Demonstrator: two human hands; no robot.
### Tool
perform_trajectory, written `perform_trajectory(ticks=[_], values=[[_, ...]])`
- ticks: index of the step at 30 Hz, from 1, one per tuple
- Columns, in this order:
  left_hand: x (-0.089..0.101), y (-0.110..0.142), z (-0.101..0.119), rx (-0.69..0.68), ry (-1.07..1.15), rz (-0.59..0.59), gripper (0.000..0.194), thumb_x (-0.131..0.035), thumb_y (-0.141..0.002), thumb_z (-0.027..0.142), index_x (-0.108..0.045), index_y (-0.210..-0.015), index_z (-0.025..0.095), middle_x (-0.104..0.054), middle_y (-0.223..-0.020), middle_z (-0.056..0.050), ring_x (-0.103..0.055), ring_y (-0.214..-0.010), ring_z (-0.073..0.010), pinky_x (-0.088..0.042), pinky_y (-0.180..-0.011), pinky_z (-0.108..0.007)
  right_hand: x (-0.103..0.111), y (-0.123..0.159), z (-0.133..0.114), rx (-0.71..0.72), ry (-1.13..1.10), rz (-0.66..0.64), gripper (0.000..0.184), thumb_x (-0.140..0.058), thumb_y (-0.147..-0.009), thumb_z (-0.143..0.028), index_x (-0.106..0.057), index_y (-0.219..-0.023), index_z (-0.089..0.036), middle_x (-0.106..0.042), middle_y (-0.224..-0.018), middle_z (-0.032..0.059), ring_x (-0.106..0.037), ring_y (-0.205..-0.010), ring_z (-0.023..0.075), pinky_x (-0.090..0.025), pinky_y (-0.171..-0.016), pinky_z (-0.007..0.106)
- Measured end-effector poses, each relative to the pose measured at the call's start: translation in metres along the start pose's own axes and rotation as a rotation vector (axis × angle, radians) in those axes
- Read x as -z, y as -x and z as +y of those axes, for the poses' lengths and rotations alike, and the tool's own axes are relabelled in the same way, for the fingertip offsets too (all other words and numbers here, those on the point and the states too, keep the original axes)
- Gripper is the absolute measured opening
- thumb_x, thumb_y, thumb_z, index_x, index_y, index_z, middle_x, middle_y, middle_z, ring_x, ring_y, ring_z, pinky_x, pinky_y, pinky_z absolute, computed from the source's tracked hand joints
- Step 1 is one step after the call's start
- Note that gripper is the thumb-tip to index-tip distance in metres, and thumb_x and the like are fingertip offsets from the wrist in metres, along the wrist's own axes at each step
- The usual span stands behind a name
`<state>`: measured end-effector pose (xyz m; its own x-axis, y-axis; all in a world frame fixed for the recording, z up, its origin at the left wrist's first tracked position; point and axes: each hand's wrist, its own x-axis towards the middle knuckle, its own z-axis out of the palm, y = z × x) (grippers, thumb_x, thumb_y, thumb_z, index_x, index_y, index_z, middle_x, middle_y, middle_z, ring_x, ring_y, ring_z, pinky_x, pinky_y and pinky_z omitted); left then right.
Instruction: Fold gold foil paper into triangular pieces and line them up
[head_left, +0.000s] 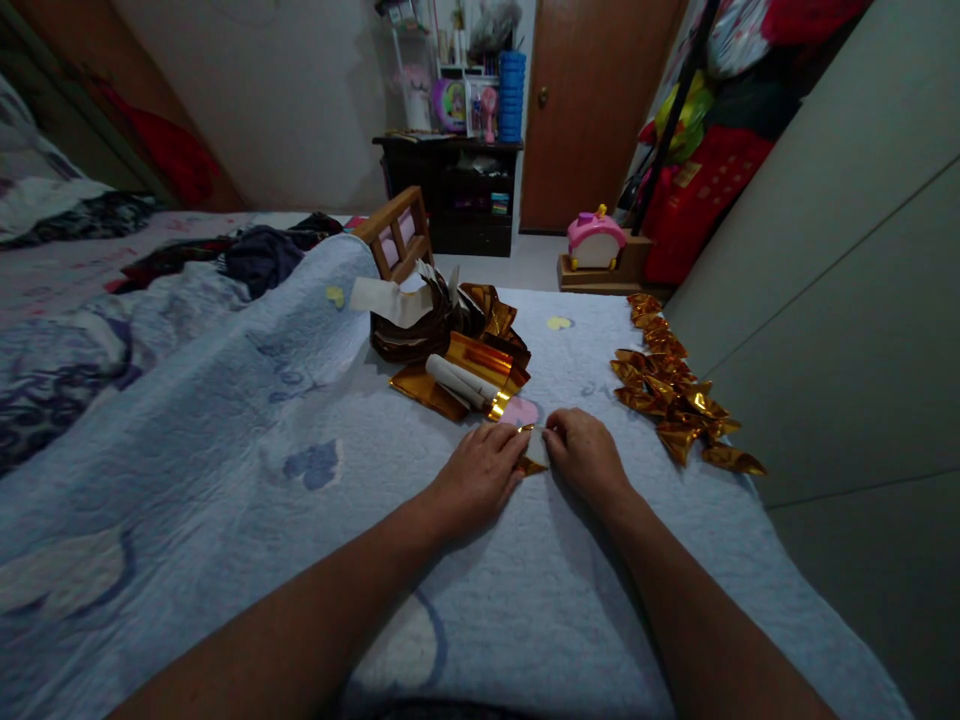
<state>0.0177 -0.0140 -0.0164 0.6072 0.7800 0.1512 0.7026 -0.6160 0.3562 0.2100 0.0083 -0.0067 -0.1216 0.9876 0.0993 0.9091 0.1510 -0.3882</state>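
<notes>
A small piece of gold foil paper [533,464], its pale side partly showing, lies on the quilt between my hands. My left hand [484,470] rests over its left part, fingers together and pressed on it. On the other side, my right hand [586,452] pinches the paper's right edge with thumb and fingertips. Just beyond my hands are curled gold foil sheets [480,358] with a pale rolled paper [463,380] on them. Behind these stands a thick bundle of dark and pale sheets [409,325]. Folded gold foil pieces [675,395] lie in a heap to the right.
A light blue patterned quilt [315,560] covers the surface under my arms. Rumpled clothes [262,255] lie at the left. A wooden bed rail [397,230] rises behind the bundle. Pale cabinet doors [847,300] line the right side. A pink toy [596,240] stands beyond the far edge.
</notes>
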Motion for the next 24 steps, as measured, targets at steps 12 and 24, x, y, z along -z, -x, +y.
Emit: perform_trajectory(ticks=[12, 24], values=[[0.001, -0.002, -0.007, -0.063, -0.018, -0.037, 0.044, -0.051, -0.1, 0.026, -0.049, -0.143, 0.02, -0.048, -0.156, -0.008, -0.044, -0.136, -0.0299, -0.039, -0.111, -0.049, -0.009, 0.009, -0.002, 0.022, -0.141, 0.115, 0.008, -0.058, -0.084, -0.015, -0.064, -0.083, -0.019, -0.066, -0.08, 0.0049, -0.058, -0.075, 0.0191, -0.039, -0.07, 0.029], [0.005, -0.005, -0.007, -0.096, -0.029, -0.059, 0.04, -0.051, -0.101, 0.029, -0.052, -0.14, 0.023, -0.051, -0.154, -0.004, -0.046, -0.128, -0.0306, -0.041, -0.105, -0.049, -0.01, 0.014, -0.001, 0.11, -0.175, 0.117, 0.015, -0.055, -0.085, -0.011, -0.068, -0.088, -0.018, -0.064, -0.085, 0.006, -0.059, -0.081, 0.0198, -0.043, -0.076, 0.03]])
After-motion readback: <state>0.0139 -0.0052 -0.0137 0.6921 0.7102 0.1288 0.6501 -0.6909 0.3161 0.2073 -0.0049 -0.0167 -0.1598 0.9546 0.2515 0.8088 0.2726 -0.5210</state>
